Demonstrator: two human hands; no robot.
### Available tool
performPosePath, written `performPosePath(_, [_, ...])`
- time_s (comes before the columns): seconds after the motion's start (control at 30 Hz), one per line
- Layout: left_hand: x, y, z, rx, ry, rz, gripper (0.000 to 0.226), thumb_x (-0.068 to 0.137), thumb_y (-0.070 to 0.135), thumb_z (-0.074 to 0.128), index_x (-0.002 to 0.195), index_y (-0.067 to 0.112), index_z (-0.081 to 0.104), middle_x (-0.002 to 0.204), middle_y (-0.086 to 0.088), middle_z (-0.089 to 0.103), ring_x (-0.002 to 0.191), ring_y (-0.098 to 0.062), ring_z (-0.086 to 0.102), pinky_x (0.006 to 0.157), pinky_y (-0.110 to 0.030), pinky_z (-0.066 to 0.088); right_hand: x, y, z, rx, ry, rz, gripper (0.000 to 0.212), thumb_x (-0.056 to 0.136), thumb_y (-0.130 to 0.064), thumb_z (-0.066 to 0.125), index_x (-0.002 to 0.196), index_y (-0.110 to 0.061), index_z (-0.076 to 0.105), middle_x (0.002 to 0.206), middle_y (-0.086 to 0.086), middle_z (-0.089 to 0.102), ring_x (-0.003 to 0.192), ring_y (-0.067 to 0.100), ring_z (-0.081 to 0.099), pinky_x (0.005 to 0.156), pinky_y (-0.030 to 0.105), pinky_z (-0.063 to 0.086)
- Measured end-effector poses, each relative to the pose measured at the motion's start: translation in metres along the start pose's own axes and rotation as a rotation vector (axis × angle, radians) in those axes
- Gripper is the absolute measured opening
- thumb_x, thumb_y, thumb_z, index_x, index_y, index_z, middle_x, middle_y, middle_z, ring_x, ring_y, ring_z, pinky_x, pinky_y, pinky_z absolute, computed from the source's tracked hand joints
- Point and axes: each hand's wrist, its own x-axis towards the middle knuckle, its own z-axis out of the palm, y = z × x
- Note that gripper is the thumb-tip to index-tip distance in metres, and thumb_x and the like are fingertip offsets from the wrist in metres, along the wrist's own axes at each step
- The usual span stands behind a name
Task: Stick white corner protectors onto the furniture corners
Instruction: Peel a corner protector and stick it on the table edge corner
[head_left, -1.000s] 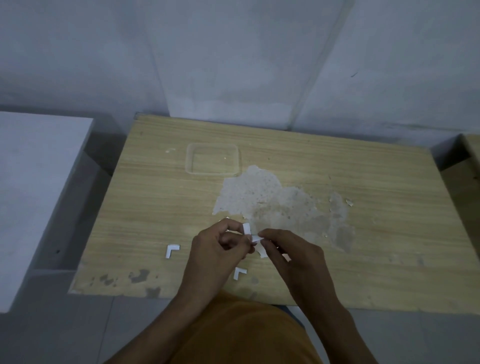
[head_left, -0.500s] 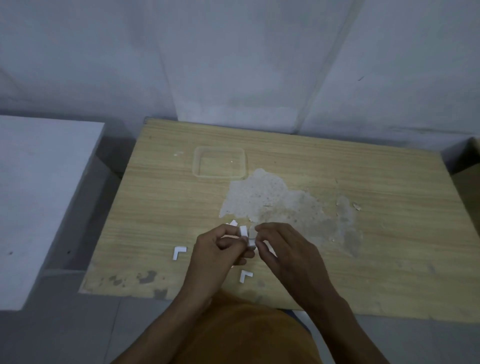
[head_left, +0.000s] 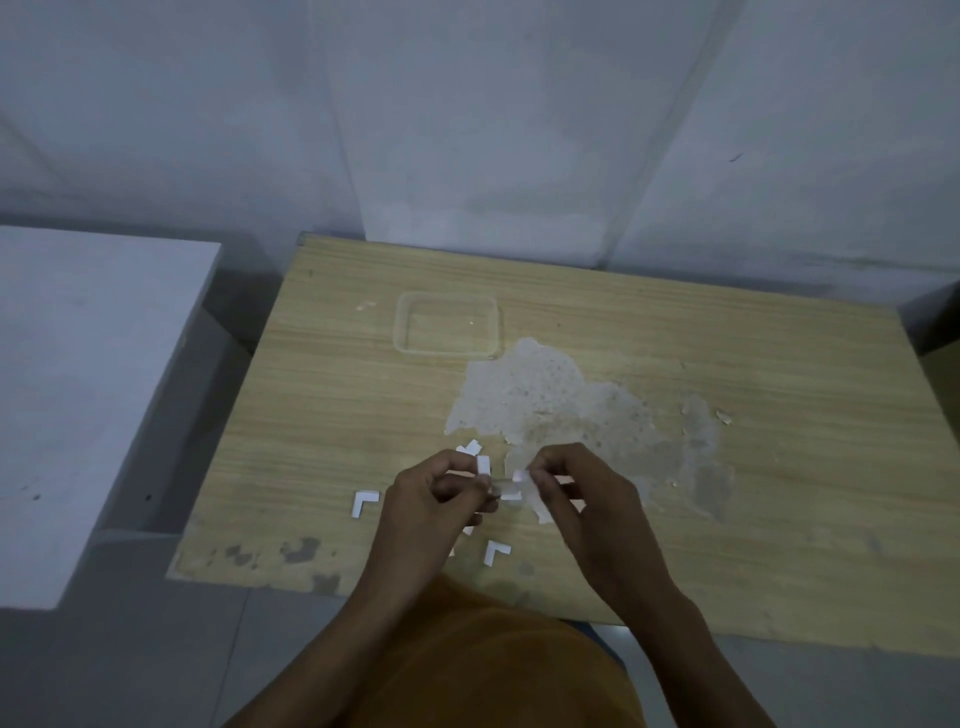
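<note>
**Peeling the backing off a corner protector**

From my seat I see both hands meeting over the near middle of the wooden table (head_left: 675, 364). My left hand (head_left: 431, 499) pinches a white corner protector (head_left: 483, 464) between thumb and curled fingers. My right hand (head_left: 576, 493) has its fingertips closed on a thin pale strip (head_left: 511, 491) stretched between the two hands, probably the adhesive backing, though it is too blurred to be sure.

Spare protectors lie loose on the tabletop: one (head_left: 364, 503) at nine o'clock from the left hand, another (head_left: 496, 552) at five o'clock, and a few (head_left: 470, 448) at twelve o'clock, just beyond the knuckles. A clear plastic tray (head_left: 448, 299) sits farther out at twelve o'clock.

I judge the piece to be very light and fairly stiff, small enough to slip away. I would hold it by the outer edges of one leg, keeping fingers off the sticky face.
</note>
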Motion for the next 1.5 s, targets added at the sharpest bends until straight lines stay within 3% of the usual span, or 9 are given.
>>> performPosePath(0.07, [0.003,-0.007,-0.001,0.072,-0.019,0.011,0.008,0.088,0.012,0.063,0.09,0.016,0.07,0.076,-0.003,0.075,0.075,-0.015,0.073,0.071,-0.031,0.06,-0.004,0.012,0.005,0.071,0.024,0.102,0.022,0.091,-0.012,0.061,0.088,-0.034,0.056,0.08,-0.016,0.063,0.075,0.004,0.064,0.065,0.016,0.052])
performPosePath(0.23, [0.003,-0.026,-0.003,0.187,-0.048,-0.003,0.011,0.088,0.015,0.064,0.088,0.022,0.072,0.082,0.003,0.074,0.077,-0.01,0.07,0.075,-0.032,0.058,-0.016,0.05,0.032,0.077,-0.022,0.366,0.023,0.09,-0.012,0.063,0.08,-0.033,0.064,0.068,-0.009,0.069,0.066,0.006,0.067,0.066,0.041,0.057])
performPosePath(0.37, [0.0,-0.032,-0.002,0.179,-0.052,-0.006,0.013,0.088,0.012,0.064,0.088,0.023,0.071,0.081,0.002,0.073,0.074,-0.009,0.071,0.07,-0.021,0.056,-0.016,0.063,0.045,0.106,-0.021,0.44,0.015,0.089,-0.01,0.063,0.087,-0.022,0.072,0.08,-0.011,0.071,0.076,0.004,0.067,0.073,0.04,0.058])
performPosePath(0.47, [0.0,-0.03,0.0,0.162,-0.054,0.021,0.016,0.088,0.009,0.063,0.092,0.024,0.068,0.079,0.0,0.072,0.072,-0.011,0.071,0.069,-0.022,0.057,-0.01,0.055,0.045,0.121,0.043,0.388,0.015,0.09,-0.01,0.064,0.097,-0.019,0.074,0.099,-0.009,0.07,0.09,-0.003,0.062,0.077,0.016,0.053])
performPosePath(0.53, [0.001,-0.028,0.001,0.168,-0.049,0.057,0.014,0.089,0.01,0.063,0.092,0.022,0.068,0.078,0.001,0.071,0.071,-0.012,0.071,0.069,-0.024,0.057,-0.007,0.042,0.04,0.166,0.06,0.348,0.016,0.09,-0.015,0.064,0.099,-0.025,0.073,0.099,-0.014,0.07,0.091,-0.005,0.063,0.072,0.007,0.048])
performPosePath(0.7, [0.002,-0.021,0.003,0.211,-0.049,0.18,0.012,0.088,0.011,0.065,0.092,0.022,0.068,0.075,0.006,0.071,0.07,-0.008,0.069,0.07,-0.023,0.055,-0.003,0.01,0.031,0.254,0.052,0.205,0.022,0.089,-0.014,0.067,0.097,-0.035,0.068,0.091,-0.022,0.07,0.085,-0.004,0.066,0.071,0.008,0.049])
performPosePath(0.87, [-0.001,-0.015,0.006,0.175,-0.027,0.25,0.013,0.086,0.01,0.068,0.09,0.023,0.07,0.075,0.007,0.072,0.071,-0.006,0.07,0.067,-0.017,0.053,-0.001,0.002,0.031,0.169,0.118,0.126,0.017,0.086,-0.011,0.07,0.095,-0.025,0.071,0.088,-0.022,0.067,0.083,-0.004,0.065,0.07,0.01,0.05])
performPosePath(1.23, [-0.003,-0.01,0.01,0.228,0.019,0.385,0.012,0.084,0.011,0.071,0.09,0.021,0.071,0.076,0.011,0.072,0.073,-0.003,0.069,0.066,-0.012,0.052,-0.007,-0.008,0.034,0.099,0.226,0.059,0.024,0.084,-0.01,0.072,0.095,-0.03,0.066,0.082,-0.034,0.06,0.078,-0.009,0.063,0.064,0.001,0.042])
performPosePath(1.5, [-0.002,-0.006,0.011,0.291,0.053,0.456,0.013,0.084,0.011,0.071,0.089,0.023,0.07,0.076,0.01,0.071,0.072,-0.002,0.068,0.066,-0.014,0.053,-0.006,-0.011,0.034,-0.039,0.244,-0.016,0.009,0.087,-0.018,0.065,0.096,-0.02,0.067,0.086,-0.011,0.07,0.078,0.001,0.064,0.064,0.007,0.048])
